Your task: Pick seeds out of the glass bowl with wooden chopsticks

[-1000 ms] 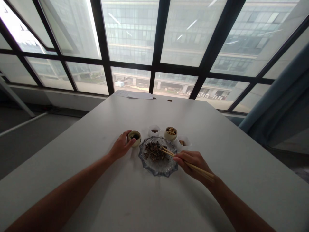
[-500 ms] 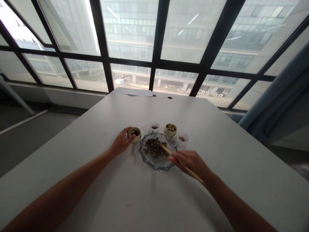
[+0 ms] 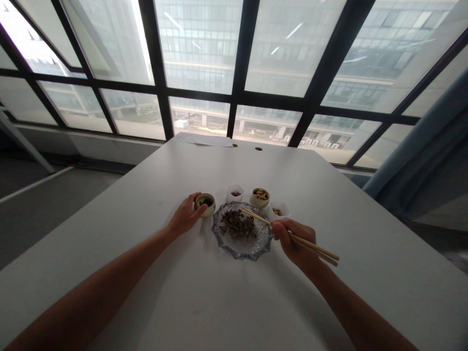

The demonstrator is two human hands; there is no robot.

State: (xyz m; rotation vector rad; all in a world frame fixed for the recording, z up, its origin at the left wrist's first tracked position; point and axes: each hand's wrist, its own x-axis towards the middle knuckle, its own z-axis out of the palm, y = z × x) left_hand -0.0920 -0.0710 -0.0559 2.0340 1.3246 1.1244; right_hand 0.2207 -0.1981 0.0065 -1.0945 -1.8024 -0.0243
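My left hand (image 3: 185, 215) curls round a small tan cup (image 3: 205, 204) with dark contents, thumb against its side. My right hand (image 3: 294, 239) is closed on a pair of wooden chopsticks (image 3: 288, 235). Their tips reach over a scalloped glass dish (image 3: 243, 247) that holds a heap of dark seeds (image 3: 237, 225). Behind the dish stand a small white cup (image 3: 234, 193) with dark bits, a round cup (image 3: 259, 197) of pale nuts and another white cup (image 3: 279, 210).
All of this sits on a wide white table (image 3: 219, 302). Sheets of paper (image 3: 204, 140) lie at its far edge by a large black-framed window. A blue-grey curtain (image 3: 424, 141) hangs at the right.
My right hand has lifted and turned, so the chopsticks' tips rose from among the seeds to just above the dish's far right. The left hand stays on the tan cup.
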